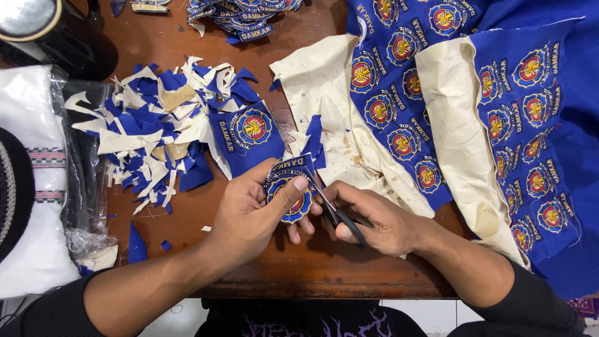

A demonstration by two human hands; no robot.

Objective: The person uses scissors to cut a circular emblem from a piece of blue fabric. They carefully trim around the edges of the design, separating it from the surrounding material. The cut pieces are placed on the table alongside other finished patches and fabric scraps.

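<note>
Round blue embroidered patch (288, 193), gold/red emblem; left hand (253, 215) pinches it, right hand (374, 221) grips scissors (334, 209).

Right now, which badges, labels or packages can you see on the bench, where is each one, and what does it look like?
Round embroidered badge: held in the left hand, blue with a red-and-gold centre; scissors in the right hand.
Cut square with badge: above the left hand, blue.
Uncut badge sheet: right side, blue, cream backing.
Strip labels pile: top centre, blue.
Clear plastic package: left edge, white fabric inside.
</note>
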